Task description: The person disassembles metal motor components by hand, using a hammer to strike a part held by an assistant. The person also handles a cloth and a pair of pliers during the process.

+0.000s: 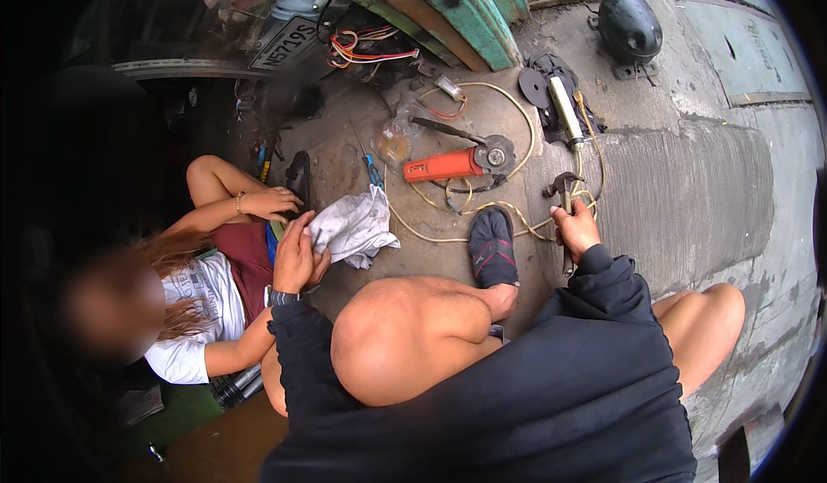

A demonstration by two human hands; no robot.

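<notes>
My right hand [576, 227] is closed around the handle of a hammer [564, 183], its metal head pointing away from me, above the concrete. At the left, my left hand [297, 255], with a dark band at the wrist, grips the near-left edge of a crumpled, stained white cloth [355, 227]. Its fingers are partly hidden by the cloth. Beyond my foot lies a red angle grinder [448, 164] with a dark side handle. A blue-handled screwdriver [373, 171] rests just past the cloth.
A co-worker [241, 259] sits close at my left, hands near the cloth. A pale cord [431, 238] loops around the grinder. Farther off lie a black disc [533, 88], a white cylindrical tool [565, 108], a black rounded tank-like part [630, 27] and coloured wires [370, 52].
</notes>
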